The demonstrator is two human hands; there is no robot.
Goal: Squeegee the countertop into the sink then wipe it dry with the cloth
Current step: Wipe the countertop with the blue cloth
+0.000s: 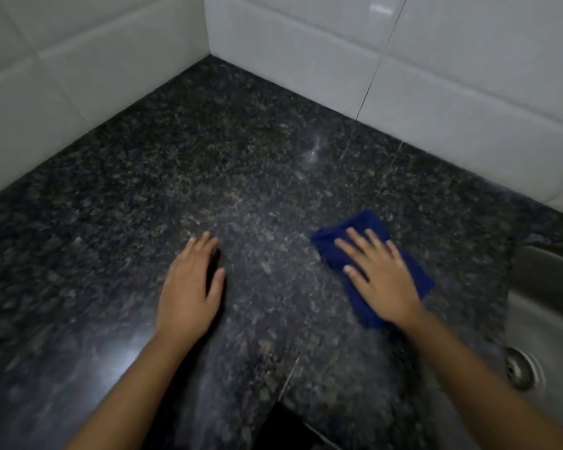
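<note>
A dark speckled granite countertop (241, 164) fills the view. A dark blue cloth (364, 222) lies bunched on it at the right. My right hand (379, 277) presses flat on the cloth, fingers spread, covering its middle. My left hand (189, 287) rests palm down on the bare stone to the left, fingers together, holding nothing. A steel sink (546, 319) with its round drain (522, 368) sits at the right edge, just right of the cloth. No squeegee is in view.
White tiled walls (436, 76) meet in a corner behind the counter and bound it at the back and left. The counter's front edge has a notch at the bottom middle (286, 420). A faint wet sheen (314, 151) shows near the back wall.
</note>
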